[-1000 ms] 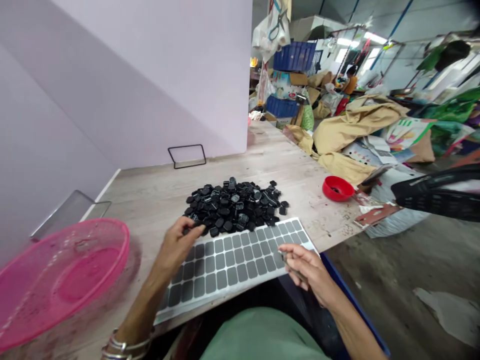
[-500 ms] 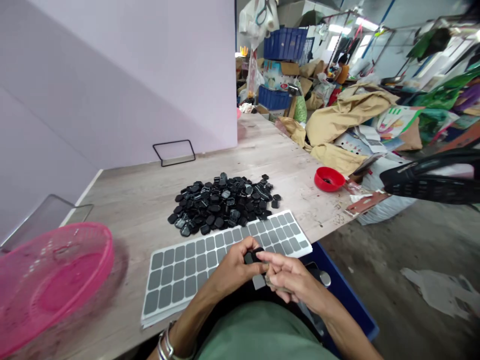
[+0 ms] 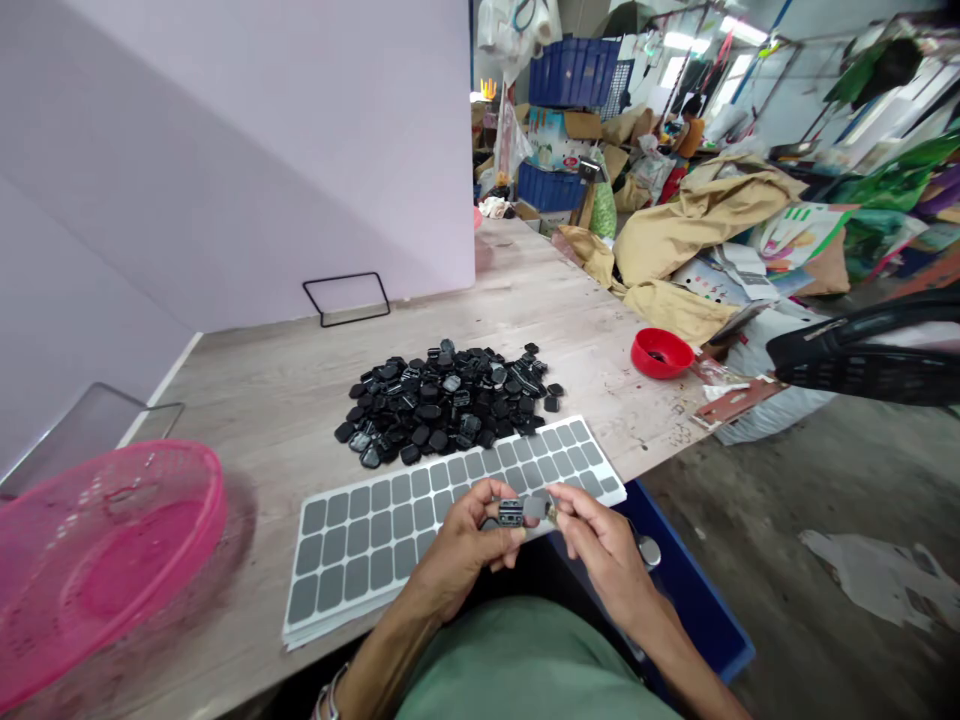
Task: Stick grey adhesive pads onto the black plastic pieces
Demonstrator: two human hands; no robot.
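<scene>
My left hand (image 3: 465, 540) pinches a small black plastic piece (image 3: 511, 513), its ridged side facing me. Another dark edge shows behind its fingers, too covered to make out. A grey sticker (image 3: 535, 507) with rounded corners is between the hands, held by the fingertips of my right hand (image 3: 604, 540). Something small and yellowish sits at those fingertips; I cannot tell what it is. Under and beyond my hands lies a stack of white sheets (image 3: 306, 590) with rows of grey rounded stickers. Behind it is a heap of similar black pieces (image 3: 450, 400).
A pink basket (image 3: 180, 465) stands at the left of the wooden table (image 3: 270, 375). Toward the right edge is a red bowl (image 3: 662, 353). A blue crate (image 3: 712, 605) is below the table edge. A thin black frame (image 3: 346, 322) leans at the wall.
My right hand has drawn back from the black piece and raised the grey sticker beside it. My left hand has turned the piece so its ridged side shows.
</scene>
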